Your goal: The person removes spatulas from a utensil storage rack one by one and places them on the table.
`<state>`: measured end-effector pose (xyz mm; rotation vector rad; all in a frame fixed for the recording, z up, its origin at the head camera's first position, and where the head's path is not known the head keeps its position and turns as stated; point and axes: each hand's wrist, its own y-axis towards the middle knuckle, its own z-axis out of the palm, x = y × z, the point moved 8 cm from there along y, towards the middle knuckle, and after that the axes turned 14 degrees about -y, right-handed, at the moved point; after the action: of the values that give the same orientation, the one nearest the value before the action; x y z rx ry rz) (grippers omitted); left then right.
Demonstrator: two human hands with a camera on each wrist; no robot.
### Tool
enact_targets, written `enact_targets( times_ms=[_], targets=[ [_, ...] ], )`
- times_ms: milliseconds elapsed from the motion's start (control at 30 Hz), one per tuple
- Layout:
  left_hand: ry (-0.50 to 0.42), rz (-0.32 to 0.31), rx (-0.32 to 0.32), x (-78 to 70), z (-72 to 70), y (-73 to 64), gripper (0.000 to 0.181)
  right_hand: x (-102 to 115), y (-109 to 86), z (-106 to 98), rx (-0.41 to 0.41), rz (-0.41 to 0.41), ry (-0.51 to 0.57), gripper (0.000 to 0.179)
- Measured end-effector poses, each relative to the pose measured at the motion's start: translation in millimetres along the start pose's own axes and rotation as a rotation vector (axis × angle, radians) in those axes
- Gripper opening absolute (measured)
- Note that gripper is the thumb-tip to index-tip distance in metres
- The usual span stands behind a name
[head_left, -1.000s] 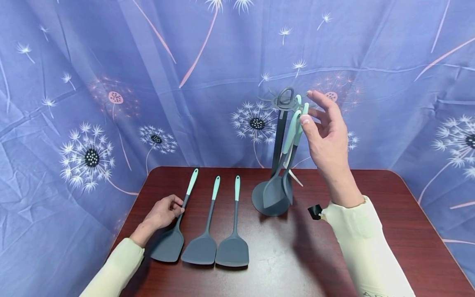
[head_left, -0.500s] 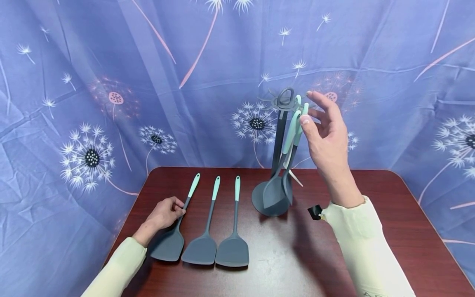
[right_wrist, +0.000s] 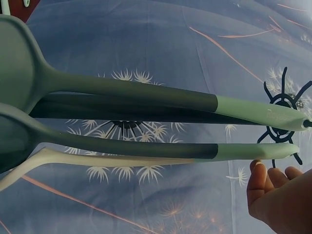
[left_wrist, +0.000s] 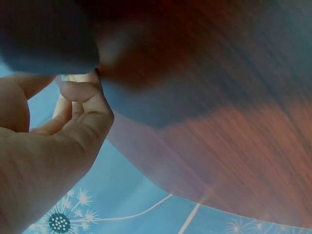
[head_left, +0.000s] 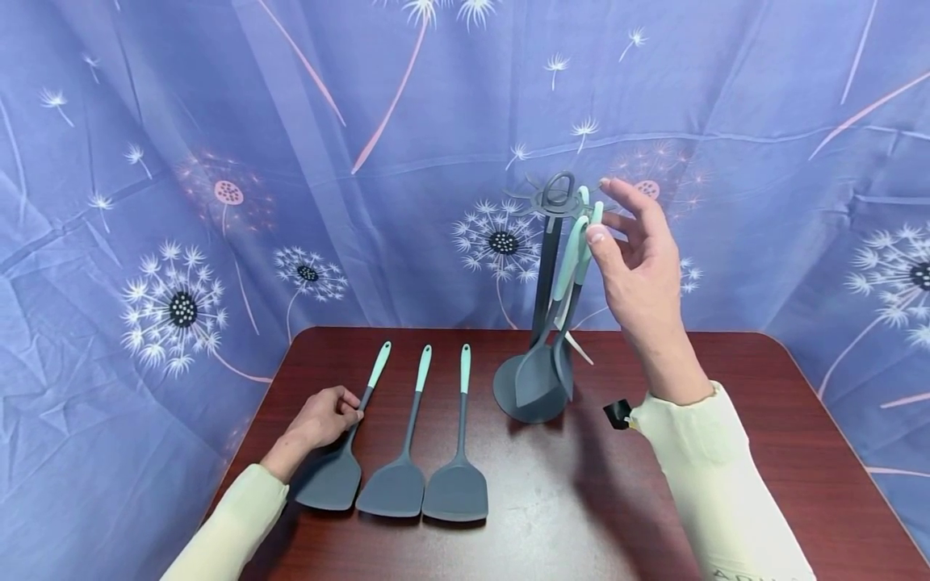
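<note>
Three grey spatulas with mint handles lie side by side on the table. My left hand [head_left: 320, 415] pinches the shaft of the leftmost spatula [head_left: 333, 482]; beside it are the middle spatula [head_left: 394, 490] and the right spatula [head_left: 456, 491]. In the left wrist view, a dark blurred blade [left_wrist: 48, 39] covers part of the fingers' grip. My right hand [head_left: 639, 270] holds the mint handle top of a hanging spoon [right_wrist: 248, 151] between thumb and fingers, at a rack [head_left: 543, 278]. A second hanging utensil [head_left: 536, 381] with a wide grey head is next to it.
The rack stands on a round base [head_left: 519, 410] near the table's back edge, hooks at its top. A cream-coloured utensil [right_wrist: 112, 160] hangs behind the spoon. A small black square [head_left: 617, 415] is at my right cuff. A blue dandelion-print cloth [head_left: 407, 242] hangs behind the table.
My left hand has shifted the leftmost spatula slightly toward me, so its handle end lines up more closely with the other two. My right hand and the rack have stayed put.
</note>
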<state>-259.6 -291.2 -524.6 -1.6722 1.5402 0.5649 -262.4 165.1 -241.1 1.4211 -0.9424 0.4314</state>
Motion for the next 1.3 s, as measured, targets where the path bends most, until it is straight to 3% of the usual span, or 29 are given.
enact_targets(
  times_ms=[567, 900, 1067, 1300],
  targets=[
    [0.016, -0.017, -0.005, 2.2, -1.4, 1.0, 0.014, -2, 1.1, 1, -0.006, -0.001, 0.008, 0.052],
    [0.002, -0.006, -0.057, -4.1, -7.8, 0.1, 0.02, -2, 0.2, 2, 0.001, -0.002, -0.024, 0.053],
    [-0.051, 0.038, -0.059, -23.6, -11.2, -1.1, 0.021, -1, -0.5, 2, 0.0, 0.001, -0.01, 0.052],
    [-0.076, 0.227, -0.095, -82.4, -19.2, -4.0, 0.02, -1, -0.1, 0, -0.01, 0.0, 0.002, 0.052]
  ],
)
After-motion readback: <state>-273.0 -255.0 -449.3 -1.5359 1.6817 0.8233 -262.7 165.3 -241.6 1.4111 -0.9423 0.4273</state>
